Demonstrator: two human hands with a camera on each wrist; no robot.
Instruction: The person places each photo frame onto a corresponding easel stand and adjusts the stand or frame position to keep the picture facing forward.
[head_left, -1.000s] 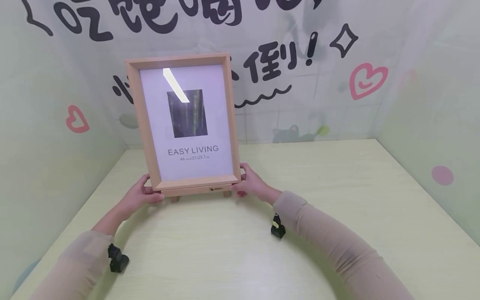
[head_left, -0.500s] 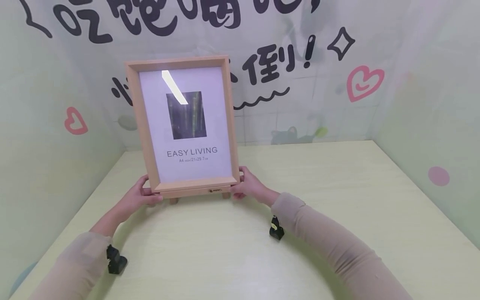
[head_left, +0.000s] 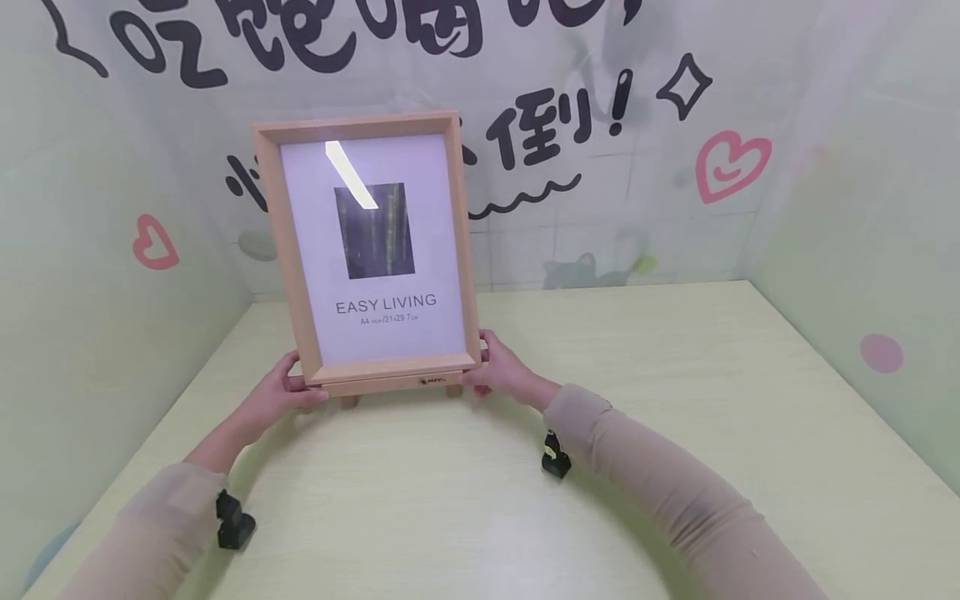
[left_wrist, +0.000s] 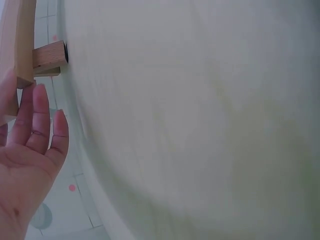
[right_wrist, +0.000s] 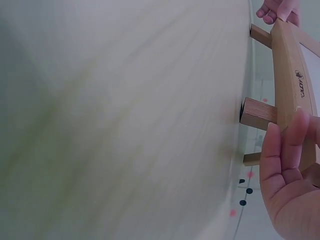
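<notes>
A light-wood picture frame [head_left: 464, 250] stands leaning slightly back on a small wooden tabletop easel [head_left: 393, 384]. Behind its glass is a white sheet with a dark picture and the words "EASY LIVING". My left hand [head_left: 270, 400] grips the lower left corner, its thumb by the end of the easel's ledge and its fingers at the side. At the lower right corner my right hand [head_left: 512, 370] holds the other end of the ledge the same way. The right wrist view shows short easel legs [right_wrist: 258, 114] reaching down to the table. Most of the easel is hidden behind the frame.
The pale wooden table [head_left: 420, 500] extends in front of the frame and to its right. A printed wall sheet [head_left: 517, 242] with black characters and pink hearts rises close behind. Side panels border the table. A black camera mount [head_left: 236, 523] hangs at each wrist.
The view shifts very slightly. Both hands keep their hold at the lower corners, and the frame and easel stay in place on the table.
</notes>
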